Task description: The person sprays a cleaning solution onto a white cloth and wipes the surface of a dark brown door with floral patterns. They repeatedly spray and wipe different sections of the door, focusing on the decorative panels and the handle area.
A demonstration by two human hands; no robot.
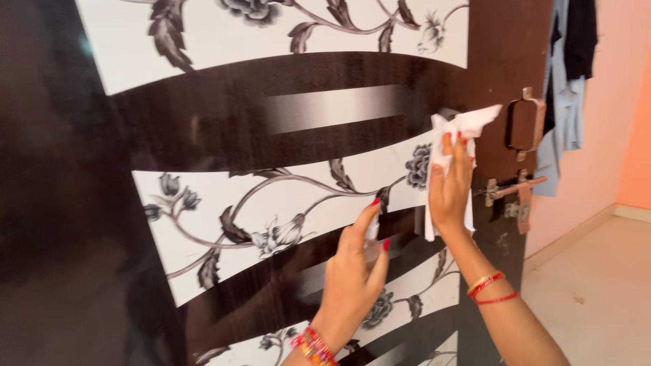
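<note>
The right hand [449,193] lies flat, fingers [453,159] stretched nearly straight, pressing a white cloth [468,129] against the glossy door [224,129]; the cloth is pinned under the palm rather than gripped, with a loose corner sticking up towards the door's handle [525,123] and a tail hanging beside the wrist. The left hand [352,271] sits lower on the door and further from the handle, fingers half curled around something small and pale that I cannot make out clearly, its forefinger tip touching the panel's flower pattern. Red bangles and thread circle the right wrist, coloured beads the left.

The cloth rests just beside the handle, above the sliding bolt [515,191], which juts from the door's edge below the handle. Beyond the handle, clothes [566,74] hang against a pink wall [620,122].

As a judgement: because the cloth is only held by flat pressure, it could slip down on the slick surface. Its free corner or hanging tail might snag on the bolt or handle, and knuckles could knock the protruding bolt if the hand sweeps that way.
</note>
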